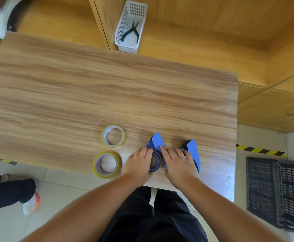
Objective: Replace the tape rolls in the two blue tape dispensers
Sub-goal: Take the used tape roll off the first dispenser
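Note:
Two blue tape dispensers lie near the front edge of the wooden table (90,84). The left dispenser (156,142) holds a dark, nearly used-up roll (155,161) between my hands. My left hand (138,165) grips that dispenser's left side. From the right, my right hand (178,163) rests on it, index finger on the blue flap. That hand also covers part of the right dispenser (193,152). Two fresh yellowish tape rolls lie flat to the left, one farther back (113,136) and one nearer (107,164).
A white perforated basket (130,27) with pliers stands on the wooden cabinet beyond the table. A black crate (279,193) sits on the floor at right. Another person's leg and shoe (29,203) are at lower left. Hazard tape marks the floor.

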A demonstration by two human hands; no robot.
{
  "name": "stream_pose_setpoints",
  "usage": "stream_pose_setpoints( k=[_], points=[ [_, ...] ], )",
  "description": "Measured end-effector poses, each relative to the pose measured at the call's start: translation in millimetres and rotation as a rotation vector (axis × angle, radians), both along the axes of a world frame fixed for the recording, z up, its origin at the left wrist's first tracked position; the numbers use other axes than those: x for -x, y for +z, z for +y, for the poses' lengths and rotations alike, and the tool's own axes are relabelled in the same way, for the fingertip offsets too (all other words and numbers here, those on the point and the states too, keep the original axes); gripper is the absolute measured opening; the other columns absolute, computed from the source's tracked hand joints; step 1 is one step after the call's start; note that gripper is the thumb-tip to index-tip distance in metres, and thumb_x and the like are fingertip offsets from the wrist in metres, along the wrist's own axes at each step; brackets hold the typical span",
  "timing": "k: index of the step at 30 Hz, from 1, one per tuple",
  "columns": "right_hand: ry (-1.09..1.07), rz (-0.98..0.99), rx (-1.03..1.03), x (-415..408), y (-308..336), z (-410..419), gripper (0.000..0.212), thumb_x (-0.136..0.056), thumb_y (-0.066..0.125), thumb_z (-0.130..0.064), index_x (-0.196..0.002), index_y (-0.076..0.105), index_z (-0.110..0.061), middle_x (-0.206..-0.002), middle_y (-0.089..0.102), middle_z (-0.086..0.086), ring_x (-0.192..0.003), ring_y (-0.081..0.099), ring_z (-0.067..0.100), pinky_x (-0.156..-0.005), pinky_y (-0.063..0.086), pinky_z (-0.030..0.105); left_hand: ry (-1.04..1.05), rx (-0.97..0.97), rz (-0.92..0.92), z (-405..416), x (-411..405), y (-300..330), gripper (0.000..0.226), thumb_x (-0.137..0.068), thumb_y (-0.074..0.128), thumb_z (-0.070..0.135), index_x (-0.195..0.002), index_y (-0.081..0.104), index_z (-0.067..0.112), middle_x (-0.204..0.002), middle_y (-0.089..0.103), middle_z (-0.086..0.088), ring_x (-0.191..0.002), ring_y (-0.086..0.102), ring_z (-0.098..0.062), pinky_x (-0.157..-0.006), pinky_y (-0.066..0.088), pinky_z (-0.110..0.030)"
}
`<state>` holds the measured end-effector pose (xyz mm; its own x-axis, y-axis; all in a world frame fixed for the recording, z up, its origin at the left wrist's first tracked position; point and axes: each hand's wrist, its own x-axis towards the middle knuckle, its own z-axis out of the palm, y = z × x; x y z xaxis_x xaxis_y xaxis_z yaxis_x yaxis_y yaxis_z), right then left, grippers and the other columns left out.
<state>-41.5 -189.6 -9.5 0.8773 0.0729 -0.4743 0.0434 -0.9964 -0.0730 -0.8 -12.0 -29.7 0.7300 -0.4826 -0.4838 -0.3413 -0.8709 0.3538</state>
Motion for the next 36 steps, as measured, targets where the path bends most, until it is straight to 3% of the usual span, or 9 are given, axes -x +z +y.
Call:
stream_pose_setpoints(
  k=[4,9,16,19,22,26,30,36],
  points=[
    [0.019,0.017,0.002,0,2,-7,0.082,-0.087,0.067,-0.030,-0.157,0.025,-0.022,-0.132,0.062,0.000,-0.129,0.049,0.030,-0.114,0.033,0.052,-0.057,0.000,0.016,9,-5,1,0.087,-0.083,0.070,0.036,-0.156,0.025,0.020,-0.154,0.038,0.001,-0.143,0.037,-0.021,-0.111,0.039,-0.038],
    [0.039,0.043,0.002,-4,6,-8,0.080,-0.097,0.057,-0.030,-0.160,0.007,-0.023,-0.146,0.053,0.000,-0.148,0.028,0.027,-0.120,0.020,0.051,-0.073,-0.003,0.019,3,-6,6,0.088,-0.082,0.072,0.032,-0.155,0.025,0.018,-0.155,0.037,0.000,-0.144,0.037,-0.022,-0.112,0.039,-0.038],
    [0.056,0.077,0.047,-5,9,-5,0.084,-0.098,0.056,-0.027,-0.159,-0.002,-0.022,-0.150,0.048,0.000,-0.152,0.018,0.028,-0.122,0.014,0.051,-0.093,0.023,0.007,4,-7,20,0.087,-0.080,0.072,0.032,-0.154,0.027,0.019,-0.154,0.038,0.001,-0.142,0.038,-0.021,-0.111,0.039,-0.037],
    [0.026,0.036,-0.004,-5,13,-5,0.085,-0.093,0.058,-0.032,-0.158,0.005,-0.019,-0.138,0.057,0.004,-0.142,0.035,0.031,-0.120,0.022,0.051,-0.087,0.069,0.010,6,-9,32,0.085,-0.077,0.071,0.036,-0.150,0.030,0.023,-0.150,0.040,0.004,-0.138,0.040,-0.020,-0.109,0.041,-0.037],
    [-0.049,-0.066,-0.046,-11,17,-13,0.084,-0.082,0.066,-0.041,-0.151,0.025,-0.016,-0.120,0.065,0.005,-0.122,0.052,0.032,-0.110,0.037,0.050,-0.083,0.124,-0.018,8,-24,50,0.083,-0.075,0.069,0.043,-0.148,0.033,0.024,-0.147,0.043,0.005,-0.135,0.042,-0.020,-0.109,0.041,-0.037],
    [-0.085,-0.077,-0.026,-20,30,-36,0.081,-0.084,0.058,-0.039,-0.155,0.027,-0.014,-0.134,0.057,0.005,-0.132,0.044,0.031,-0.116,0.029,0.048,-0.059,0.164,-0.081,-1,-60,66,0.084,-0.069,0.073,0.046,-0.143,0.038,0.027,-0.142,0.047,0.005,-0.133,0.045,-0.022,-0.109,0.042,-0.041],
    [-0.131,-0.070,0.033,-21,37,-56,0.081,-0.082,0.063,-0.037,-0.153,0.033,-0.012,-0.129,0.061,0.008,-0.128,0.048,0.033,-0.112,0.035,0.048,-0.025,0.152,-0.113,-25,-100,69,0.086,-0.071,0.076,0.043,-0.145,0.036,0.025,-0.143,0.046,0.002,-0.134,0.044,-0.024,-0.108,0.043,-0.042],
    [-0.154,-0.027,0.067,-4,40,-77,0.076,-0.087,0.054,-0.037,-0.154,0.030,-0.012,-0.135,0.056,0.007,-0.130,0.045,0.032,-0.114,0.031,0.046,0.048,0.131,-0.105,-61,-148,49,0.088,-0.069,0.081,0.044,-0.143,0.039,0.023,-0.141,0.049,-0.002,-0.131,0.049,-0.029,-0.106,0.045,-0.047]
  ],
)
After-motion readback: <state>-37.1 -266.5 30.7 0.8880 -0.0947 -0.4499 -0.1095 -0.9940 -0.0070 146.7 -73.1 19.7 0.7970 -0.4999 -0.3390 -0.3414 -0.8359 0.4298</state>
